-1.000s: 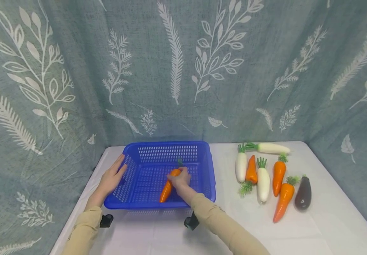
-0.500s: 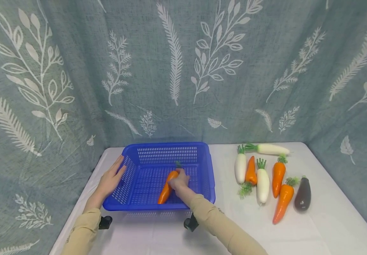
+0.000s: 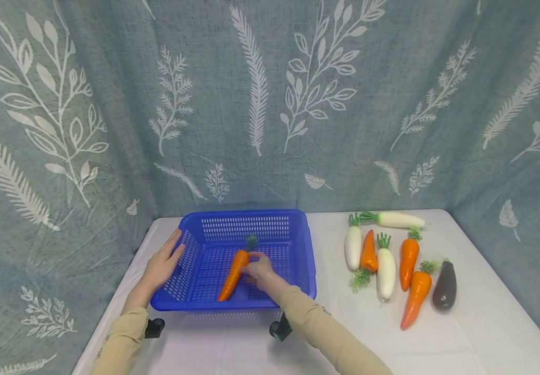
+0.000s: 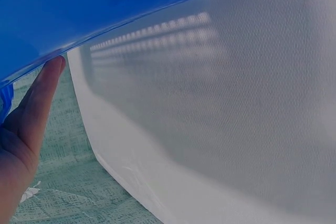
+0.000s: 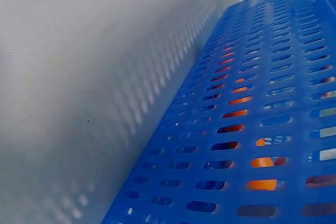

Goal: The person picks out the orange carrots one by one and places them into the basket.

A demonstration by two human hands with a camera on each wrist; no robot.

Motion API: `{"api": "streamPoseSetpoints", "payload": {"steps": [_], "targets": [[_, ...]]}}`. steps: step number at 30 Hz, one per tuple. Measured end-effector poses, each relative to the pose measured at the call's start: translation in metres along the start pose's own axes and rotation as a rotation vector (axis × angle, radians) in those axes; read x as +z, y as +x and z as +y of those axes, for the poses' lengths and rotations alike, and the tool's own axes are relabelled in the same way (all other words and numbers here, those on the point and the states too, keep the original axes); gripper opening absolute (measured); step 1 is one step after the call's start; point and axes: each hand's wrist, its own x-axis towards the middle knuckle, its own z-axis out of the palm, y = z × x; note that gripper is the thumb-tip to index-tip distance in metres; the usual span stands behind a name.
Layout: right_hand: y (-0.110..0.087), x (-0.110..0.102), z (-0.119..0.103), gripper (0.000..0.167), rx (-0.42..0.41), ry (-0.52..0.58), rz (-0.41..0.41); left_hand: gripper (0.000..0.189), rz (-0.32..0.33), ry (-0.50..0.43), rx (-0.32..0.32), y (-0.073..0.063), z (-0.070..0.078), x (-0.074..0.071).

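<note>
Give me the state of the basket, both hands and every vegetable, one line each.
Blue basket: upright, open-topped
Basket carrot: lying slantwise inside, leaves at the far end
Left hand: fingers straight, against the basket's left side
Right hand: inside the basket, at the carrot's right side; grip unclear
Loose carrots: three, lying on the table
White radishes: three, also lying there
Eggplant: lying down, stem end away

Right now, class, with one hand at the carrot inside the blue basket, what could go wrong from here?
1. The carrot might roll or swivel: it lies slanted, and the right hand meets only its thick upper part. How firm the grip is cannot be told.
2. The right sleeve extends over the near rim, so lowering that arm could knock the basket.
3. The left hand is at the basket's left side; an uneven push there could slide it.
</note>
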Motion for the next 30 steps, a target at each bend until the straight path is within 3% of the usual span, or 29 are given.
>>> {"api": "streamPoseSetpoints", "payload": {"steps": [2,3,4,9,11,13,16,24,30], "targets": [[0.004,0.000,0.004,0.067,-0.007,-0.006,-0.048,0.057,0.000,0.001,-0.001,0.000,0.000,0.000],[-0.012,0.001,-0.009,0.064,0.006,-0.003,-0.069,0.057,-0.001,0.003,-0.001,0.000,0.000,0.000],[-0.033,0.002,-0.025,0.062,0.007,-0.016,-0.087,0.057,-0.001,0.003,0.000,0.000,0.000,0.000],[-0.199,0.008,-0.155,0.053,0.029,-0.101,-0.132,0.057,0.001,0.004,-0.001,0.001,0.000,0.000],[-0.244,0.008,-0.189,0.050,0.028,-0.119,-0.151,0.057,0.002,0.005,-0.002,0.001,-0.001,0.000],[-0.262,0.009,-0.205,0.049,0.048,-0.113,-0.172,0.057,0.004,0.006,-0.001,0.001,-0.001,0.000],[-0.274,0.008,-0.213,0.049,0.054,-0.115,-0.174,0.057,0.003,0.002,-0.001,0.001,-0.001,0.000],[-0.255,0.005,-0.201,0.052,0.076,-0.085,-0.161,0.057,-0.004,-0.003,-0.007,0.001,-0.001,0.000],[-0.255,0.005,-0.201,0.052,0.080,-0.078,-0.163,0.057,-0.004,-0.010,-0.004,0.001,-0.001,0.000]]}}
